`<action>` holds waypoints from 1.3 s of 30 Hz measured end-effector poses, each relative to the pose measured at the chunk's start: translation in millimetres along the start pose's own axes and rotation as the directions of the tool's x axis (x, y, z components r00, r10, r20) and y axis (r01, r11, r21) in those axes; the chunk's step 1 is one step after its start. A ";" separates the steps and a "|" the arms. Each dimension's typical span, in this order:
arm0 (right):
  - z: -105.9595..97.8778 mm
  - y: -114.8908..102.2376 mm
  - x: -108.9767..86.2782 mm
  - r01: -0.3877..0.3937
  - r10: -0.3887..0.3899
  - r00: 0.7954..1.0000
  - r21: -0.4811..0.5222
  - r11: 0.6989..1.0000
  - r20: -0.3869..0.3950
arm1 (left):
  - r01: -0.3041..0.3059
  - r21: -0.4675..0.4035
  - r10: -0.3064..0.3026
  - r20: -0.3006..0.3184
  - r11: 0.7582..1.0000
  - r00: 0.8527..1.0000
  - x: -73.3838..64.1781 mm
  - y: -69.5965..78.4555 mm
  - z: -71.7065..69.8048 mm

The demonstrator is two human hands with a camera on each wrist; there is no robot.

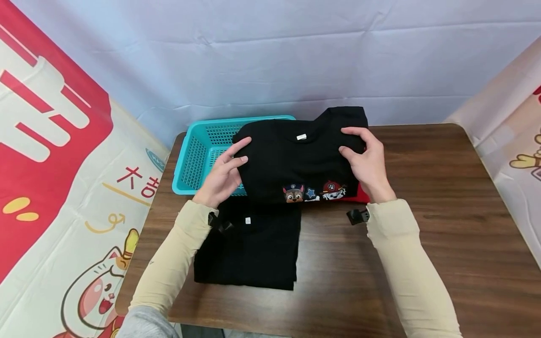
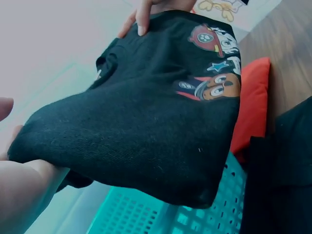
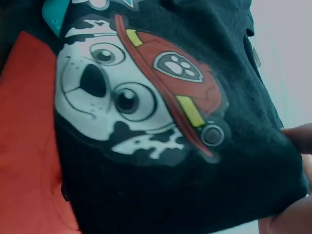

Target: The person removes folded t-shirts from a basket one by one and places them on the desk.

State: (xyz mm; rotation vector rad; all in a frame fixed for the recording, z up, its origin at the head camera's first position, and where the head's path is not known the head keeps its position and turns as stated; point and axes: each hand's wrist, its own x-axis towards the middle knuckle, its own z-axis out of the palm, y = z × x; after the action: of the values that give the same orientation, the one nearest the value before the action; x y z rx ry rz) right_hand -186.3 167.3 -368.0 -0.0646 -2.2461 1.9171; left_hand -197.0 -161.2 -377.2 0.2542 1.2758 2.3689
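A folded black T-shirt (image 1: pixel 291 155) with cartoon dog faces along its lower edge is held up over the right part of a turquoise basket (image 1: pixel 186 180). My left hand (image 1: pixel 224 176) holds its left side, with some fingers beneath the cloth in the left wrist view. My right hand (image 1: pixel 369 162) grips the right side, thumb and a finger on top. In the right wrist view, the printed dog with a red helmet (image 3: pixel 141 92) is close up. Below the shirt, part of a red folded cloth (image 1: pixel 361 193) shows; the rest is hidden.
Another folded black garment (image 1: pixel 253 253) with a small white label lies on the wooden table (image 1: pixel 444 211), in front of the basket. A pale curtain (image 1: pixel 287 61) hangs behind the table, and a printed banner (image 1: pixel 55 188) stands along the left.
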 end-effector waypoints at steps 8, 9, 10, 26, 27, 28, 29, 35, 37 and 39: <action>-15.6 -5.0 -8.4 0.021 -0.019 0.998 -0.040 0.999 0.057 | 0.000 0.015 0.002 -0.072 1.000 0.997 -0.2 -3.3 9.1; -17.2 -5.7 -9.5 0.024 -0.022 0.998 -0.039 0.999 0.062 | -0.005 0.010 0.006 -0.077 1.000 0.997 -0.3 -3.9 10.6; -18.8 -6.3 -10.5 0.024 -0.021 0.998 -0.041 0.999 0.065 | -0.011 0.010 0.012 -0.077 1.000 0.997 -0.2 -4.4 11.9; -45.3 -0.4 -26.3 0.081 -0.079 0.995 -0.039 0.996 0.055 | -0.031 0.123 0.035 -0.034 0.992 0.999 -2.9 -17.6 26.9; -47.1 0.7 -27.4 0.086 -0.083 0.995 -0.042 0.995 0.051 | -0.026 0.120 0.029 -0.023 0.992 0.999 -3.4 -18.3 28.0; -49.0 1.8 -28.5 0.089 -0.087 0.995 -0.045 0.995 0.048 | -0.020 0.110 0.021 -0.010 0.994 1.000 -3.9 -19.0 28.7; -50.9 2.9 -29.7 0.093 -0.091 0.995 -0.048 0.995 0.045 | -0.011 0.106 0.012 -0.002 0.994 1.000 -4.8 -19.6 29.5; -61.2 7.8 -36.7 0.096 -0.096 0.995 -0.005 0.995 0.036 | 0.037 0.112 -0.041 0.027 0.993 0.999 -8.6 -21.3 33.7; -64.7 8.5 -38.8 0.089 -0.090 0.995 0.011 0.996 0.040 | 0.052 0.117 -0.056 0.036 0.992 0.998 -9.4 -21.5 35.1; -68.3 8.8 -40.9 0.083 -0.083 0.996 0.009 0.997 0.044 | 0.067 0.113 -0.072 0.039 0.991 0.997 -10.0 -22.3 36.6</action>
State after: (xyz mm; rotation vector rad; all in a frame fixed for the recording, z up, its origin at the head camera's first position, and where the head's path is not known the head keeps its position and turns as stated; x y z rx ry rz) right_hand -135.2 229.0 -371.3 0.0723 -2.2330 1.9012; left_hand -168.6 -127.7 -374.8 0.2891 1.3767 2.2254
